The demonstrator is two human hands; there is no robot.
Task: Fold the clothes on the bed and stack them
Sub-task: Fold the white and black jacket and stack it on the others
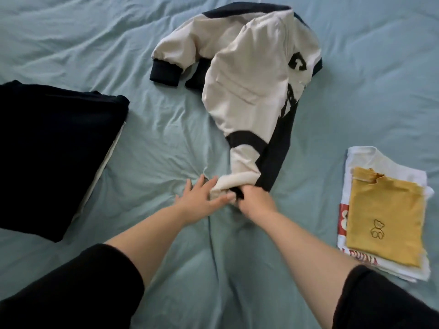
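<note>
The right hand (253, 200) has a closed grip on the jacket (247, 91) hem; the left hand (202, 198) lies spread alongside.

One bed (95, 43), covered by one pale blue-green sheet. One cream-and-black sweatshirt (249, 91), with one black cuff (165, 73) showing. One black folded garment (52, 150) at the left. One stack (380, 222) of folded clothes at the right, in which at least two pieces can be counted: one yellow top (382, 224) with one outlined bear, and one white printed piece (361, 162) beneath. Two hands: left hand (202, 198), right hand (255, 203). Two black sleeves.
</note>
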